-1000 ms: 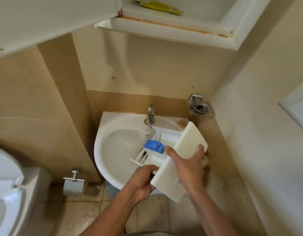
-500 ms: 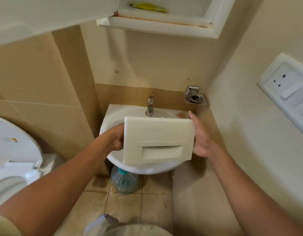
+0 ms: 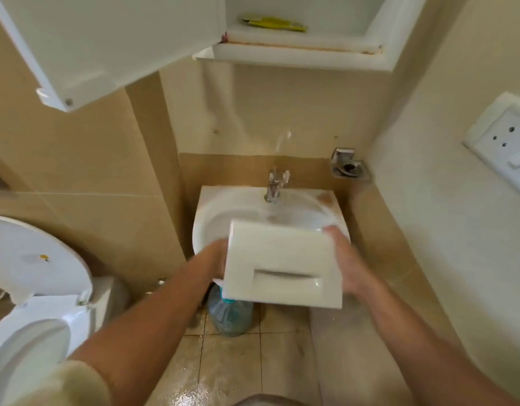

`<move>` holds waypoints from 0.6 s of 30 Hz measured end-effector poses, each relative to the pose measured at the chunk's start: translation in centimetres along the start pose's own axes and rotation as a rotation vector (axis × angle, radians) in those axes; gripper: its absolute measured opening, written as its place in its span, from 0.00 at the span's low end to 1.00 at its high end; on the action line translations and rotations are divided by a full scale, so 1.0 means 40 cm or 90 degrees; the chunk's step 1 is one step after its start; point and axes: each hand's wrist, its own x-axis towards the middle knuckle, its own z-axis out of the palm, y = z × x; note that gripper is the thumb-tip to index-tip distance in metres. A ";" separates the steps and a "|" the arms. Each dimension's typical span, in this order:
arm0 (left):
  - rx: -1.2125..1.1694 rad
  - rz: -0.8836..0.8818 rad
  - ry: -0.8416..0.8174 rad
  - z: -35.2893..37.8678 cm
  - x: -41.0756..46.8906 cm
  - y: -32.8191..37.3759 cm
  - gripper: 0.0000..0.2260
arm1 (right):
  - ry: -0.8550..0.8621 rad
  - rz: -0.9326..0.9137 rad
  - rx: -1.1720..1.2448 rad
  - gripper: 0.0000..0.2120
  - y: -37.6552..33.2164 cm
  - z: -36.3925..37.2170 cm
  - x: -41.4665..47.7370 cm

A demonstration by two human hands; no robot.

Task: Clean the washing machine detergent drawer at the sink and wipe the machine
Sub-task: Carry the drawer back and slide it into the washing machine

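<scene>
I hold the white detergent drawer (image 3: 283, 263) over the front of the small white sink (image 3: 212, 218), its flat front panel with the recessed handle facing me. My left hand (image 3: 216, 257) grips its left edge, partly hidden behind the panel. On its right edge sits my right hand (image 3: 345, 260), fingers reaching up to the top corner. The drawer's compartments are hidden behind the panel. The chrome tap (image 3: 275, 186) stands at the back of the basin. The image is blurred by motion.
An open white cabinet door (image 3: 106, 45) hangs overhead at left, above a shelf with a yellow item (image 3: 272, 23). A toilet with raised lid (image 3: 33, 276) stands at left. A water bottle (image 3: 229, 313) sits under the sink. A wall socket (image 3: 501, 139) is at right.
A second ago the drawer was tilted with its blue insert showing; it was turned front panel toward me. Since half a second ago it has dropped slightly lower and tilted right.
</scene>
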 end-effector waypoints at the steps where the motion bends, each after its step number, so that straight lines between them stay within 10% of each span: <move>1: 0.038 -0.063 -0.022 -0.017 0.015 -0.062 0.09 | -0.003 0.085 -0.025 0.18 0.041 0.007 -0.013; 9: -0.014 -0.032 -0.114 -0.025 -0.006 0.002 0.10 | 0.013 -0.009 -0.035 0.20 -0.063 -0.002 -0.085; 13: -0.036 0.183 -0.144 0.009 -0.131 0.173 0.24 | 0.037 -0.233 0.011 0.17 -0.256 -0.019 -0.163; 18: -0.022 0.555 -0.025 0.049 -0.269 0.329 0.09 | 0.082 -0.730 0.188 0.14 -0.332 -0.010 -0.243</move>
